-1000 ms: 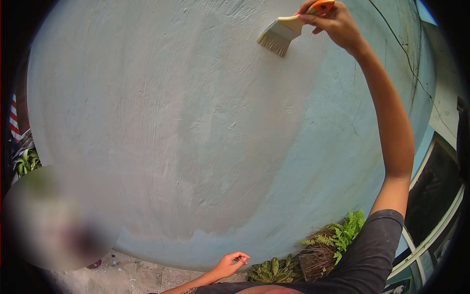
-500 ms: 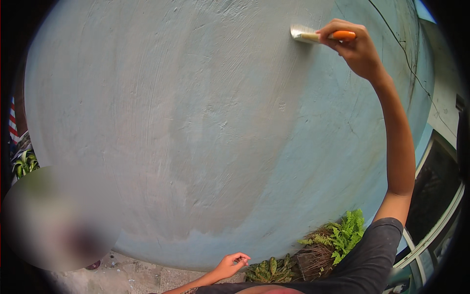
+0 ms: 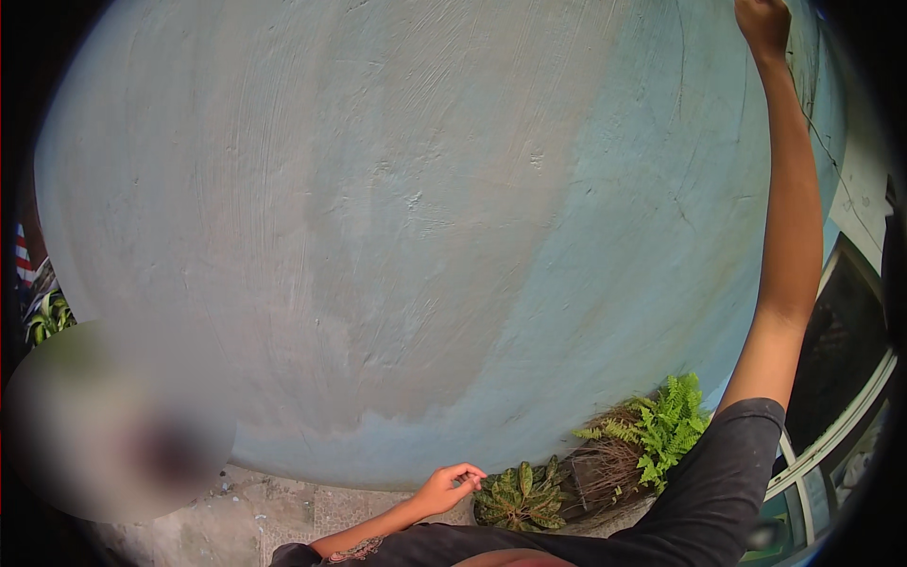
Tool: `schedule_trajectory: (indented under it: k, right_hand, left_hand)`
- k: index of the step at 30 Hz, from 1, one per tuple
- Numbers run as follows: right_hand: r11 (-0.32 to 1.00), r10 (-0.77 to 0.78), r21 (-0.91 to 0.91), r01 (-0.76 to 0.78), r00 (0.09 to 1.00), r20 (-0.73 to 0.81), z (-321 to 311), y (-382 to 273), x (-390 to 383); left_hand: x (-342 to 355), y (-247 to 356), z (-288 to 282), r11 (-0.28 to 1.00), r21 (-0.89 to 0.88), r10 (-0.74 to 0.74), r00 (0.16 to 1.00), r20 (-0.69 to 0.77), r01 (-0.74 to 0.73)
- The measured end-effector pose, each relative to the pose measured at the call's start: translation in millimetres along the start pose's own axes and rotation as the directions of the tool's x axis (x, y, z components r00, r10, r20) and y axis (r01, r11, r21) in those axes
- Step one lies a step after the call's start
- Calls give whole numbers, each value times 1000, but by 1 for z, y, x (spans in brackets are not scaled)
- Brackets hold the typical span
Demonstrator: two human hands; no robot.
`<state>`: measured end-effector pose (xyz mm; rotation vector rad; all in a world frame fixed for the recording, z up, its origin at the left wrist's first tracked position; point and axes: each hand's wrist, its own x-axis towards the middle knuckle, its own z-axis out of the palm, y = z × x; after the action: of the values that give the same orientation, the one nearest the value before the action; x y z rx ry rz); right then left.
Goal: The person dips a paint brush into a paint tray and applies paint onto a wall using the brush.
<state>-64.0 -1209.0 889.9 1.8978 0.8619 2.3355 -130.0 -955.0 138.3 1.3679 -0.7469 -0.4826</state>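
A wall fills most of the view. Grey, streaky paint (image 3: pixel 397 217) covers its left and middle, and bare light blue wall (image 3: pixel 605 255) shows on the right. My right hand (image 3: pixel 763 26) is raised high at the upper right, closed and partly cut off by the top edge. The paintbrush it held half a second ago lies outside the picture now. Low in front of me, my left hand (image 3: pixel 448 490) hangs near a leafy potted plant, its fingers loosely bent and apart, with nothing visible in it.
At the wall's foot stand a spotted-leaf plant (image 3: pixel 522 497) and a green fern (image 3: pixel 673 425) with dry brown stems. A thin cable (image 3: pixel 824 151) runs down the right side, near a window frame (image 3: pixel 841 425). Paving (image 3: pixel 283 510) lies below. A blurred patch hides the lower left.
My right hand has moved up and to the right, taking the orange-handled paintbrush away from the grey paint and out of the picture. The left hand stays low, slightly higher in view.
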Motion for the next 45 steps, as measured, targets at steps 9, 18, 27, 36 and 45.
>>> schedule_trajectory:
  k: [9,18,27,36,45]
  right_hand:
    - [960,-279,106,259,870,407,-46,-183,-344]
    - [875,80,294,-385,714,696,-108,-241,-448]
    - [965,-263,24,262,955,140,-92,-148,-282]
    - [924,-97,359,-129,831,548,-109,-252,-494]
    - [980,57,171,-102,967,248,-99,-200,-441]
  left_hand:
    - [-7,-1,7,1000,-30,-6,1000,4,6]
    - [-7,18,12,998,19,56,998,-16,-56]
    - [-1,21,32,992,91,89,996,22,-90]
    - [-20,133,23,900,72,413,892,184,-431]
    - [-6,285,106,403,-454,803,545,-242,-795]
